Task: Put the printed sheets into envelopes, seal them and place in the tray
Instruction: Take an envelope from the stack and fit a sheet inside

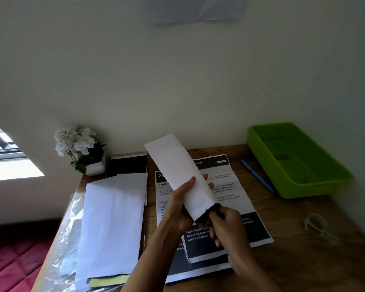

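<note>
1. Head view: holding a white envelope (pixel 178 175) tilted up above the tabletop (pixel 303 249), left hand (pixel 178 204) wrapping its grip around the envelope's lower half.
2. Pinching a folded dark printed sheet (pixel 207 213) at the envelope's open lower end, right hand (pixel 226 225) fingers curling round it.
3. Lying flat beneath the hands: more printed sheets (pixel 223 186); just left, a stack of envelopes (pixel 114 218).
4. Sitting well right: green tray (pixel 299 163), nothing showing inside; blue pen (pixel 257 175) between tray and sheets.
5. Standing at the back: potted flowers (pixel 80 148), spiral notebook (pixel 128 165).
</note>
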The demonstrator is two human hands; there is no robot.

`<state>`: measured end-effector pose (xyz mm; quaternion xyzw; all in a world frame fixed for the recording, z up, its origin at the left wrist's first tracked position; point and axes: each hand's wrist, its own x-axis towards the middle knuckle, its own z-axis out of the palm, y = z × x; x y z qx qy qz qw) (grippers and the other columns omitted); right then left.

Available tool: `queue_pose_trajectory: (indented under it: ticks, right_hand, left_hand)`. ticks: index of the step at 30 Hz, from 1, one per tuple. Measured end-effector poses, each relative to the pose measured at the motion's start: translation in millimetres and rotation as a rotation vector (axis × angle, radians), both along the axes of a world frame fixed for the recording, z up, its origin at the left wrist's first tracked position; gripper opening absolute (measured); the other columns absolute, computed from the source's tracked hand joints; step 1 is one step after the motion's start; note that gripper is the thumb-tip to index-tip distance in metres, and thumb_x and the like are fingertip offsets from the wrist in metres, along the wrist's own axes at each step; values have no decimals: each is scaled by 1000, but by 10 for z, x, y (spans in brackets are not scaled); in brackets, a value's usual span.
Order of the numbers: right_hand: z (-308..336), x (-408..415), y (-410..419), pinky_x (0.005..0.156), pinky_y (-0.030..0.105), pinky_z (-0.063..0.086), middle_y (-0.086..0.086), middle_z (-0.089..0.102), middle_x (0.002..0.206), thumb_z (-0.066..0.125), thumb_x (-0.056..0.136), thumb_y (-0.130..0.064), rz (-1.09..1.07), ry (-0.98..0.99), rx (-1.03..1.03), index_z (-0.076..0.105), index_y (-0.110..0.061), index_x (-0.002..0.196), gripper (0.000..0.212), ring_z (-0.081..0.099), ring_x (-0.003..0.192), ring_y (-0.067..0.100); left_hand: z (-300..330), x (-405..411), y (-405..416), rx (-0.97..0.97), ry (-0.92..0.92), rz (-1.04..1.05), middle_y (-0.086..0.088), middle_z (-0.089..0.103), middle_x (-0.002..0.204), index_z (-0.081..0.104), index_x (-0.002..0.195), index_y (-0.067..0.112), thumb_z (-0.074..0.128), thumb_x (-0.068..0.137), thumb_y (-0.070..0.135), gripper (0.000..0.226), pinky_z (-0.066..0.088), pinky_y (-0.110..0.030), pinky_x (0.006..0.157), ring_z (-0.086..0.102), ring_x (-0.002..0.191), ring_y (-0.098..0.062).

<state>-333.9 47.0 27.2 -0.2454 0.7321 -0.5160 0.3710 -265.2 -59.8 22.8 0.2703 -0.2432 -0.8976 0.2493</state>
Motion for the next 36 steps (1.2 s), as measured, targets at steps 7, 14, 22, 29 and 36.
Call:
queue_pose_trajectory:
  ticks: [7, 14, 22, 29, 36]
  right_hand:
    - [-132, -265, 267, 56, 11, 48, -8, 63, 75, 63, 86, -15, 105, 457, -123, 58, -28, 93, 15, 63, 69, 0]
    - [-277, -425, 204, 98, -7, 13, -32, 17, 142, 64, 84, -5, 510, 614, -137, 23, -63, 128, 84, 10, 133, -19]
    - [-210, -402, 46, 89, 7, 45, -21, 44, 130, 69, 80, -21, 363, 503, -261, 66, -36, 83, 16, 47, 117, -7]
    - [-148, -429, -10, 82, 6, 47, -22, 47, 117, 72, 78, -16, 309, 452, -235, 63, -30, 83, 18, 50, 110, 0]
    - [5, -522, -7, 85, 35, 56, -11, 63, 106, 71, 78, -16, 119, -41, -277, 73, -13, 85, 8, 64, 94, 8]
  left_hand:
    - [-54, 187, -79, -2, -39, -35, -19, 67, 114, 69, 111, 6, 60, 84, 10, 29, 53, -47, 89, 66, 100, -32]
    - [-59, 233, -101, -52, -103, -66, -19, 71, 96, 56, 112, 4, 54, 75, -10, 39, 58, -45, 76, 64, 96, -36]
    - [6, 323, -86, -161, -146, -114, -13, 73, 83, 57, 105, 6, 44, 84, -16, 33, 59, -41, 67, 70, 78, -28]
    - [35, 283, -30, -138, -194, -110, -11, 73, 77, 53, 106, 8, 47, 85, -13, 31, 59, -37, 62, 70, 75, -26]
    - [22, 168, -146, -199, -269, 104, -16, 61, 123, 37, 138, 21, 57, 90, 41, 55, 56, -44, 80, 63, 106, -33]
